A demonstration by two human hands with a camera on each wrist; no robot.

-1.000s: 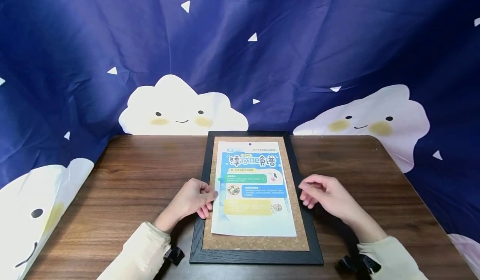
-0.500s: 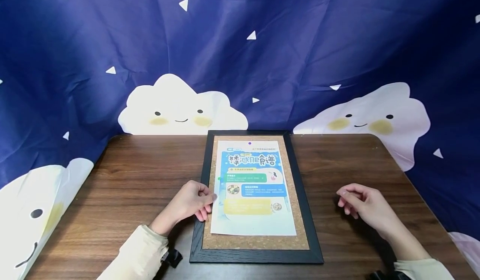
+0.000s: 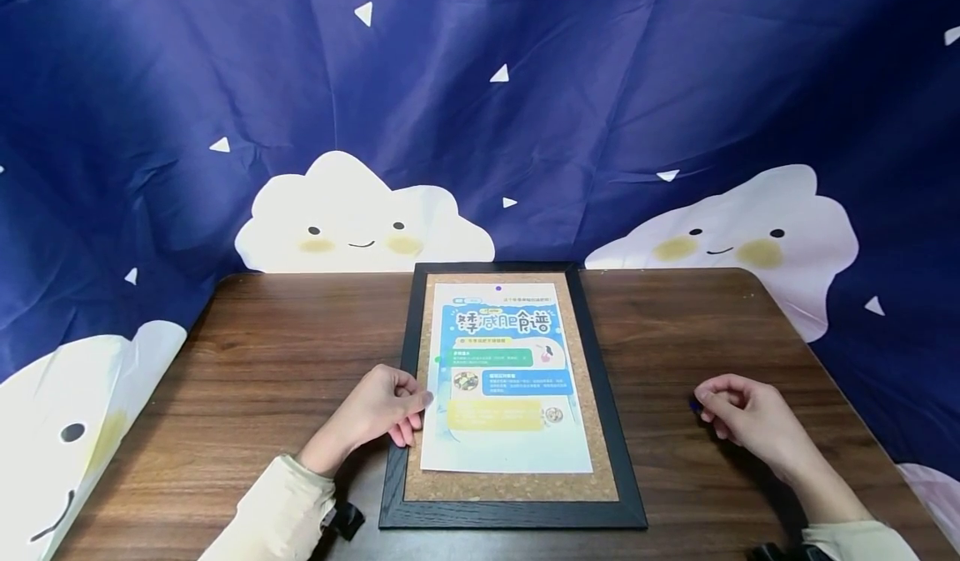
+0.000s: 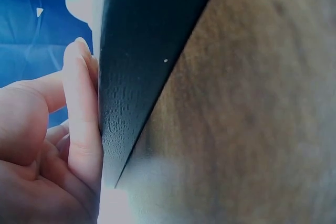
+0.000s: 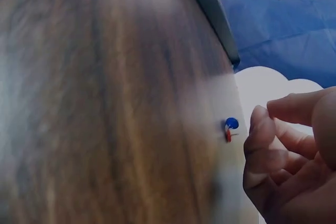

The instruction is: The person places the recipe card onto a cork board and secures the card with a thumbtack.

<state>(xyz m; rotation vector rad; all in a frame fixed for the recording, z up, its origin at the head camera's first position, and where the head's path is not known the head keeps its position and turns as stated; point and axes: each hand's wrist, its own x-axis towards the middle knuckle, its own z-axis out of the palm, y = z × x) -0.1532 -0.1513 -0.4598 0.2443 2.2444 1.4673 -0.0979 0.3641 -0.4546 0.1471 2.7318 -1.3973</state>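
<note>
A printed paper sheet point(image 3: 506, 448) with colourful bands lies on a black-framed corkboard point(image 3: 513, 513). A purple dot point(image 3: 498, 288) like a thumbtack head marks its top edge, and a green one point(image 3: 438, 359) its left edge. My left hand point(image 3: 390, 407) rests on the board's left side, thumb at the paper's edge. Off to the right, my right hand point(image 3: 742, 415) hovers low over the table with thumb and forefinger close together. Near those fingertips, a blue thumbtack point(image 5: 232, 123) and a red thumbtack point(image 5: 228, 136) lie side by side; nothing shows between the fingers.
The brown wooden table point(image 3: 300, 328) extends on both sides of the corkboard. Behind it hangs a dark blue cloth point(image 3: 465, 127) printed with white clouds and triangles. The board's far edge reaches the back of the table.
My right hand has moved away from the board's right edge, rightward and slightly nearer, to the thumbtacks. The left hand, paper and board have stayed in place.
</note>
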